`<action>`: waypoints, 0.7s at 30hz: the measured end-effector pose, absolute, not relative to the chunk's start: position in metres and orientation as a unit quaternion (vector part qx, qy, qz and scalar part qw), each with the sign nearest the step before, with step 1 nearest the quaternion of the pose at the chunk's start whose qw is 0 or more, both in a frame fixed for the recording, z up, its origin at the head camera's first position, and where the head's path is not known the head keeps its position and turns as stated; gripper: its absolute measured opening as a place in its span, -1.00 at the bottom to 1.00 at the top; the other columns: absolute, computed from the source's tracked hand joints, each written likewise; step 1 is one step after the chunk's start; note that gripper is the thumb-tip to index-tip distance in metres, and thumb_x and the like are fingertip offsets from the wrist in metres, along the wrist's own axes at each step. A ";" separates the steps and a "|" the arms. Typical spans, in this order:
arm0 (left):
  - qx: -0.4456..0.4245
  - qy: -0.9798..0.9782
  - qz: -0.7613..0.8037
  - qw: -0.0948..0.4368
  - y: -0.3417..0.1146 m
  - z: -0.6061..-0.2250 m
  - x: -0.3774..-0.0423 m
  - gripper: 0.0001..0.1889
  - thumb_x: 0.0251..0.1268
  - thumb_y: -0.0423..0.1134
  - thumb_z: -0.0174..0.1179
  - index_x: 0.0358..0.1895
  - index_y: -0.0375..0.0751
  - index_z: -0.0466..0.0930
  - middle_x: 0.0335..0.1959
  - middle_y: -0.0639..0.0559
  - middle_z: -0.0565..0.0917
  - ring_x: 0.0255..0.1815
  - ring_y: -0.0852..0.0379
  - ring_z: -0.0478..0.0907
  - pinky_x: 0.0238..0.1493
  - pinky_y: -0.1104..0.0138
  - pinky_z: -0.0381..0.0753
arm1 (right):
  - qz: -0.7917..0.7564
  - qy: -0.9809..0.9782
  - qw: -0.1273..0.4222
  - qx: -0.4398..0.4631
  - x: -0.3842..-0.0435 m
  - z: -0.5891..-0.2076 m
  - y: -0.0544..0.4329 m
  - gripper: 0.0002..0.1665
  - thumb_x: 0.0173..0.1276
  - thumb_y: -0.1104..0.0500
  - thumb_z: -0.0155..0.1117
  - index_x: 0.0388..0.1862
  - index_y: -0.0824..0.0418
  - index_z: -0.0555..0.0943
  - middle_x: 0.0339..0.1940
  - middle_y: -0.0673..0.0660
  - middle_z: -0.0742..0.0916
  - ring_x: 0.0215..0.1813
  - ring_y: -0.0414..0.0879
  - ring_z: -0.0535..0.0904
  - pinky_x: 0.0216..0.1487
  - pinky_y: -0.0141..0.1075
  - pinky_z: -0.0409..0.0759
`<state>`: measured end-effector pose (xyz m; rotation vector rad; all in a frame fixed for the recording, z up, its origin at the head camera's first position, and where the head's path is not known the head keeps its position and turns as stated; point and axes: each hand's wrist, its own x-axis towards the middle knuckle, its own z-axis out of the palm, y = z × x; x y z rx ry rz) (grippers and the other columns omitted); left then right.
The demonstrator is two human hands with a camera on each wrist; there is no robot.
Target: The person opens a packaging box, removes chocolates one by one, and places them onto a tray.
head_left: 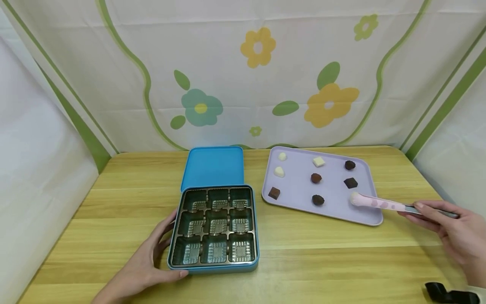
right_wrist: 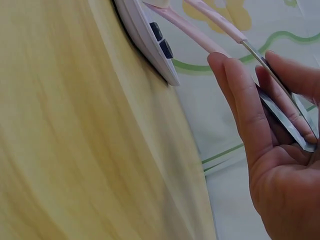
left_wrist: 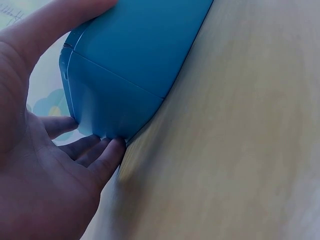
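Nearest, the left hand (head_left: 142, 264) cups the near-left corner of one blue tin (head_left: 214, 267), thumb along its front wall, straight fingers against its left side. Nine empty cells fill the tin's brown insert (head_left: 216, 226); its lid (head_left: 212, 167) lies beyond. Right hand (head_left: 453, 234) pinches one pair of pink-tipped tongs (head_left: 383, 204) between thumb and curled fingers, the tips nearly closed, resting on one lilac tray (head_left: 334, 211). Eight chocolates lie ahead of those tips: three white, five dark, the diamond-shaped dark chocolate (head_left: 351, 183) closest.

left hand (head_left: 142, 264): fingers straight, palm inward | right hand (head_left: 453, 234): fingers curled, pinching
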<state>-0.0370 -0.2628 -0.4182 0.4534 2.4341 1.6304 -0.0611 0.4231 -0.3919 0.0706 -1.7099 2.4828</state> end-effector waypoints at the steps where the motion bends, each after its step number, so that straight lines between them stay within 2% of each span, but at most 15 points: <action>1: 0.152 0.818 0.548 0.089 -0.263 -0.418 -0.037 0.33 0.04 -0.29 0.68 0.78 0.36 -0.09 0.76 -0.12 0.12 0.51 0.68 0.13 0.39 0.67 0.27 | 0.817 -0.573 0.061 0.024 -0.061 -0.392 0.424 -0.51 0.62 0.61 -0.10 -0.02 0.42 0.81 -0.20 0.27 0.88 -0.20 0.10 0.89 -0.17 -0.21 0.82; 8: 0.146 0.819 0.547 0.092 -0.263 -0.418 -0.037 0.33 0.05 -0.28 0.68 0.78 0.36 -0.09 0.75 -0.10 0.13 0.50 0.67 0.14 0.40 0.67 0.27 | 0.800 -0.598 0.036 0.032 -0.061 -0.392 0.430 -0.50 0.66 0.56 -0.11 0.01 0.34 0.81 -0.16 0.23 0.89 -0.15 0.04 0.89 -0.16 -0.27 0.82; 21: 0.150 0.814 0.554 0.089 -0.262 -0.418 -0.037 0.33 0.03 -0.29 0.69 0.78 0.33 -0.07 0.75 -0.13 0.13 0.50 0.66 0.15 0.40 0.68 0.27 | 0.801 -0.597 0.035 0.026 -0.060 -0.392 0.430 -0.52 0.67 0.54 -0.11 -0.02 0.34 0.80 -0.19 0.25 0.89 -0.16 0.04 0.89 -0.17 -0.29 0.82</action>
